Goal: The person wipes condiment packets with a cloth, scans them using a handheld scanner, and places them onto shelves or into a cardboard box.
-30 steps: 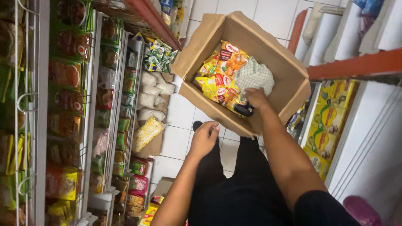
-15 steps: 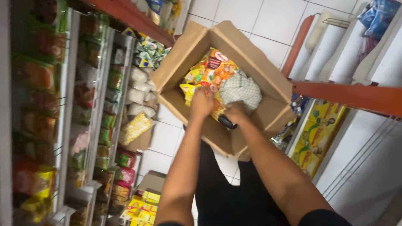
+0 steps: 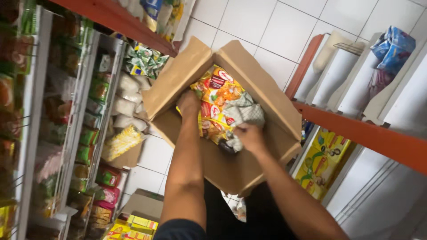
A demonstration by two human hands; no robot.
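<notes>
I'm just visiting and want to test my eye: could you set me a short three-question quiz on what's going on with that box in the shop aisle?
1. True or false: both hands are inside the cardboard box.
2. What does the right hand grip? A) checked cloth B) bottle C) tin
3. What is the left hand touching?

Key: 1 true. 2 A, the checked cloth. 3 The yellow snack packets.

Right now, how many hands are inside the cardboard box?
2. The left hand rests on the yellow snack packets; the right hand grips a grey cloth beside them. Box contents underneath are hidden.
</notes>
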